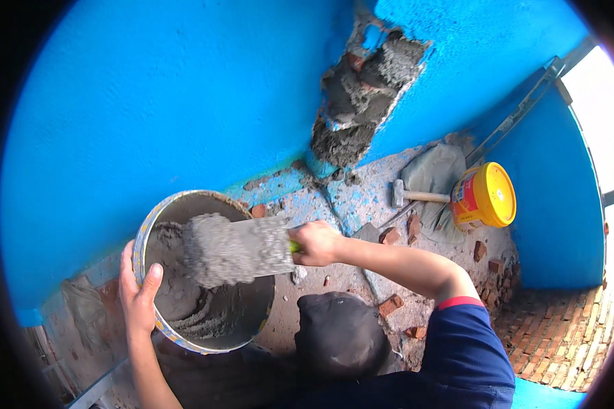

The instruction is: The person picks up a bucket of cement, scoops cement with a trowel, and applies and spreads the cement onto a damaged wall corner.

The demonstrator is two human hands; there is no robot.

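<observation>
My left hand grips the near-left rim of a round bucket, thumb inside and fingers along the outer wall. Wet grey mortar lies in the bucket and smears its inner wall. My right hand is closed round the yellow-green handle of a flat trowel, whose blade reaches left over the bucket's mouth. A thick heap of mortar sits on the blade, slightly blurred. The blade hides part of the bucket's inside and far rim.
Mortar and bare brick fill a broken patch in the blue wall. A hammer lies beside a yellow lidded bucket to the right. Brick pieces and rubble litter the floor. My dark-clad knee is close by the bucket.
</observation>
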